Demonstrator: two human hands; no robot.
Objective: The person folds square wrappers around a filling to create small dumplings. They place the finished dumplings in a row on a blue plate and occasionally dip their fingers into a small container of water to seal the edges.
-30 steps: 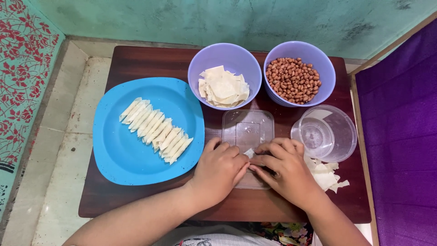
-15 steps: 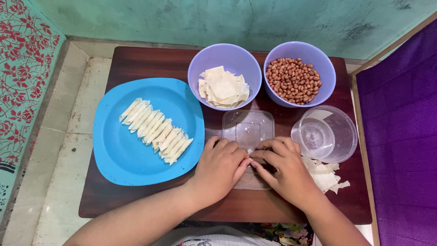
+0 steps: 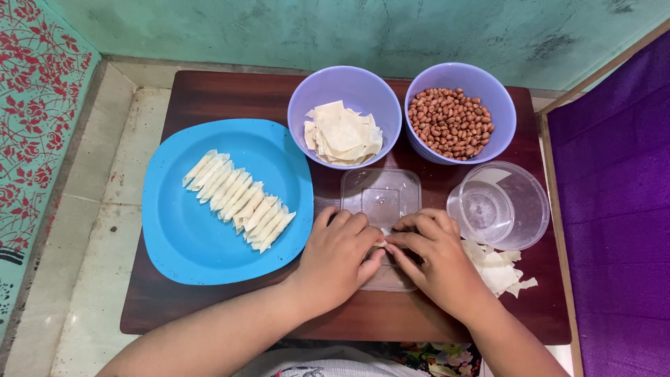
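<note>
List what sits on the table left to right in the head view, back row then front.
Back: blue plate with folded wrappers → purple bowl of flat wrappers → purple bowl of peanuts.
Front: left hand → right hand → clear round container.

A blue plate (image 3: 174, 237) carrying a row of folded pastry rolls (image 3: 239, 201) is seen at centre left. Two lilac bowls are placed at the top: one (image 3: 317, 91) filled with pastry sheets (image 3: 342, 132), the other (image 3: 499, 101) with peanuts (image 3: 450, 122). A round clear container (image 3: 534, 202) is set at right.
</note>
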